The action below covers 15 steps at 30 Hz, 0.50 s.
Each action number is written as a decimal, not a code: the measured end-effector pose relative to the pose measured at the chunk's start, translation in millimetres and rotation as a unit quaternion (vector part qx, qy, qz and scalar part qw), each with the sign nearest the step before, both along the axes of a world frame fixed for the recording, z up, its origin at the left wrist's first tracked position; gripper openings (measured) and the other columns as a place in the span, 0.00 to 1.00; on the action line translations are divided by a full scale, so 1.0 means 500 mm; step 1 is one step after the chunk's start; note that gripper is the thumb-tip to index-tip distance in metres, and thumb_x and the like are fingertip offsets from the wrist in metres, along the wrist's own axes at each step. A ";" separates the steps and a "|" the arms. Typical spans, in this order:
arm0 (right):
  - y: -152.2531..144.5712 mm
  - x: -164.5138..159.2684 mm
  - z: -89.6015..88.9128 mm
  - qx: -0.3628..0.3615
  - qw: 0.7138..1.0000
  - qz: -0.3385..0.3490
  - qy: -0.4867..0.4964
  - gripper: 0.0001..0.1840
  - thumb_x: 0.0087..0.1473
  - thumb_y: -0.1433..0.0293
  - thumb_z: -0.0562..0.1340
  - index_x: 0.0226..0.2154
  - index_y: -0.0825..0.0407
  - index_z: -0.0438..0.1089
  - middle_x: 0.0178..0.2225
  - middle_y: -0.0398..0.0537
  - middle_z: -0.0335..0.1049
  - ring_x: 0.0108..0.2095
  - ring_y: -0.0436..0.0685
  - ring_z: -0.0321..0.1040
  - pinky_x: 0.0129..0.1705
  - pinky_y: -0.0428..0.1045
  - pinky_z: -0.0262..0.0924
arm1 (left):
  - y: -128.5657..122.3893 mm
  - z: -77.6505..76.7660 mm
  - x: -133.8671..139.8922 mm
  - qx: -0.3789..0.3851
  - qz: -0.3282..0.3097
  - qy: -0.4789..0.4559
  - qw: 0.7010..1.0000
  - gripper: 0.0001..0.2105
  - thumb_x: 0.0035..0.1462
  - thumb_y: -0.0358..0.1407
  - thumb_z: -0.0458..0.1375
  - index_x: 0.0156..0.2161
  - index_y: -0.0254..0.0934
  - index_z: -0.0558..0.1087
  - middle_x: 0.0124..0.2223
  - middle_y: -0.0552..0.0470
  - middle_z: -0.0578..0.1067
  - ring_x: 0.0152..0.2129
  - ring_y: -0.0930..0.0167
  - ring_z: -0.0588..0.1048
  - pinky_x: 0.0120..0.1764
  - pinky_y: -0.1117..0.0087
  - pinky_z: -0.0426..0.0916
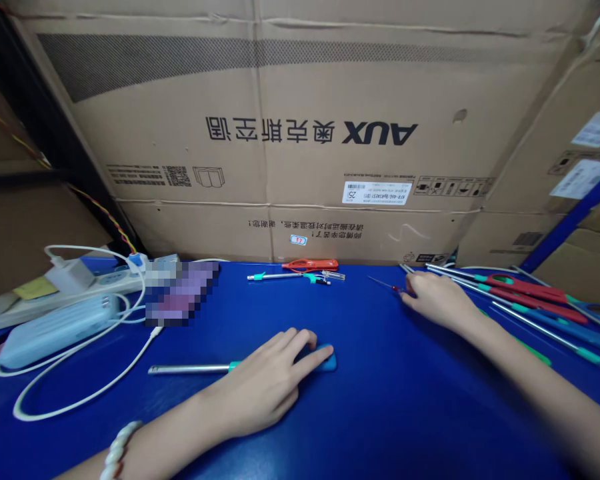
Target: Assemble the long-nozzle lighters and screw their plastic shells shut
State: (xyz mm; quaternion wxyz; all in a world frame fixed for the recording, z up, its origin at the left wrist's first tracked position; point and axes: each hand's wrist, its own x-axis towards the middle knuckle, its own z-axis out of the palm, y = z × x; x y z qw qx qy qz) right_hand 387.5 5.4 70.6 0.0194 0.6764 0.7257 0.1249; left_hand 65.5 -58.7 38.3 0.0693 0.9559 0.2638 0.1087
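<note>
My left hand (265,383) lies over a blue-handled tool (190,369) with a straight silver shaft and green tape, its fingers curled round the blue handle. The handle's end shows beyond my fingertips, and the shaft lies flat, pointing left. At the back right, my right hand (433,293) is closed, with its fingertips at a small red piece with a thin pointed wire (381,283), which looks like an LED. What the fingers grip there is partly hidden. Beneath and beside that hand lie several metal-shafted tools (525,313) with red, blue and green handles.
A large cardboard box (300,160) stands behind the blue table (360,413). Along its foot lie a coiled red item (313,265) and a thin silver rod (280,276). To the left are a power bank (60,330), white cable (87,403), power strip (115,280) and blurred phone-like object (185,293).
</note>
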 end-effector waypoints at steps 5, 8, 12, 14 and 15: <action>-0.017 0.000 0.054 0.150 0.971 0.009 0.188 0.05 0.53 0.67 0.58 0.31 0.51 0.65 0.28 0.50 0.72 0.31 0.62 0.71 0.32 0.52 0.61 | 0.001 0.002 0.002 -0.017 0.003 0.016 1.000 0.35 0.50 0.19 0.48 0.64 0.41 0.51 0.53 0.44 0.60 0.51 0.62 0.62 0.54 0.57 0.62; -0.041 -0.020 0.075 0.221 0.870 0.113 0.426 0.06 0.50 0.65 0.61 0.29 0.49 0.64 0.30 0.49 0.73 0.31 0.59 0.72 0.34 0.53 0.65 | 0.001 0.003 0.004 -0.019 0.003 0.019 1.000 0.35 0.51 0.19 0.48 0.64 0.41 0.51 0.54 0.43 0.60 0.51 0.61 0.61 0.54 0.57 0.61; -0.085 -0.074 0.082 0.130 0.760 0.213 0.600 0.08 0.53 0.64 0.62 0.31 0.50 0.63 0.32 0.49 0.75 0.27 0.55 0.72 0.28 0.50 0.67 | -0.003 0.003 0.008 -0.023 -0.007 0.019 1.000 0.34 0.53 0.19 0.48 0.64 0.41 0.51 0.54 0.43 0.60 0.51 0.62 0.62 0.54 0.57 0.61; -0.105 -0.101 0.076 0.078 0.737 0.246 0.625 0.07 0.55 0.66 0.61 0.33 0.51 0.62 0.32 0.49 0.74 0.26 0.53 0.72 0.27 0.49 0.68 | -0.006 0.003 0.010 -0.026 -0.011 0.015 0.999 0.34 0.53 0.19 0.48 0.64 0.41 0.50 0.54 0.43 0.60 0.51 0.62 0.62 0.54 0.58 0.62; -0.113 -0.111 0.071 0.058 0.729 0.258 0.631 0.06 0.57 0.67 0.60 0.34 0.51 0.62 0.32 0.49 0.74 0.26 0.53 0.72 0.28 0.49 0.69 | -0.006 0.002 0.011 -0.028 -0.012 0.013 0.999 0.34 0.52 0.19 0.48 0.64 0.41 0.50 0.54 0.43 0.60 0.51 0.62 0.62 0.54 0.58 0.61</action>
